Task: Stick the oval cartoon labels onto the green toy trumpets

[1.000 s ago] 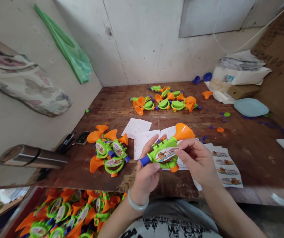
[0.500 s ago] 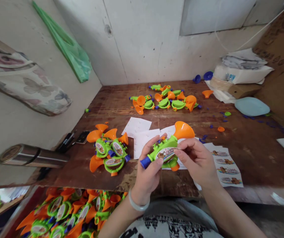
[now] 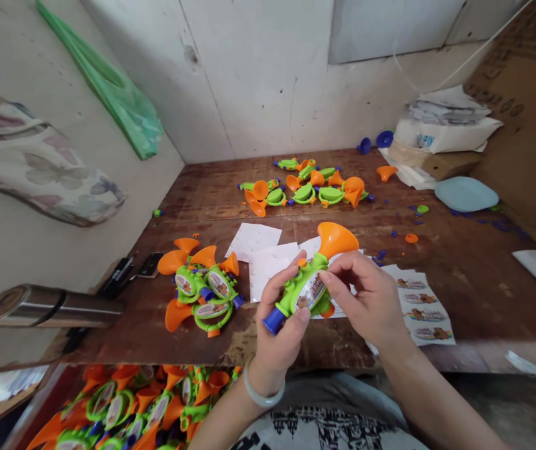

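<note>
Hands hold one toy trumpet (image 3: 309, 284) above the near edge of the wooden bench (image 3: 474, 281). The left hand (image 3: 278, 325) grasps its lower end, close to the blue mouthpiece, with thumb and fingers around the green body. The right hand (image 3: 371, 300) pinches the body from the right side, fingertips on the oval sticker. The orange bell points up and far, tilted to the right.

Under the toy lie white backing papers (image 3: 263, 253), and a sticker sheet (image 3: 425, 306) lies just to the right, reaching near the bench edge. To the left, near the edge, a small pile of finished trumpets (image 3: 200, 284) lies, well apart from the hands. At the far side a row of trumpets (image 3: 305, 187) lies before the wall. A metal flask (image 3: 47, 306) lies at the left edge. Below the bench edge, on the near left, a bin of trumpets (image 3: 127, 406) shows. Between the near pile and the far row the bench surface is bare wood, and also to the right of the sticker sheet.
</note>
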The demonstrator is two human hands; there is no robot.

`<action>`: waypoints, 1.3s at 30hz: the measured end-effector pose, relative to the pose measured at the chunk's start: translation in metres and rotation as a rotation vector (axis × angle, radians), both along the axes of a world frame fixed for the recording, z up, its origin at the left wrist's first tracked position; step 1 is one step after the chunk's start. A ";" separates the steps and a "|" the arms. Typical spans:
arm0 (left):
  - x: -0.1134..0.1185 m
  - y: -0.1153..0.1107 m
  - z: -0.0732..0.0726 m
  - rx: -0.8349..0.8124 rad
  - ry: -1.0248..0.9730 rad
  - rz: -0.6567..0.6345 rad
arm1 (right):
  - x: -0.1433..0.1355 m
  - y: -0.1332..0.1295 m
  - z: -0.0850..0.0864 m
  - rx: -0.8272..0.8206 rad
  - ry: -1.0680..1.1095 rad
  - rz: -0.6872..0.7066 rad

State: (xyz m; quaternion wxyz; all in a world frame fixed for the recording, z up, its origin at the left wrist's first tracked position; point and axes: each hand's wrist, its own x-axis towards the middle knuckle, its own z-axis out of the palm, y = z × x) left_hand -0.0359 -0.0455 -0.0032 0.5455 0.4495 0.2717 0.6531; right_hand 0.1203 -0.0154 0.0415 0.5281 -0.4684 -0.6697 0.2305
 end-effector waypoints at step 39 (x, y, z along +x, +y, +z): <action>-0.068 0.043 -0.010 0.387 1.075 0.602 | 0.019 0.034 -0.071 -0.369 -0.302 0.046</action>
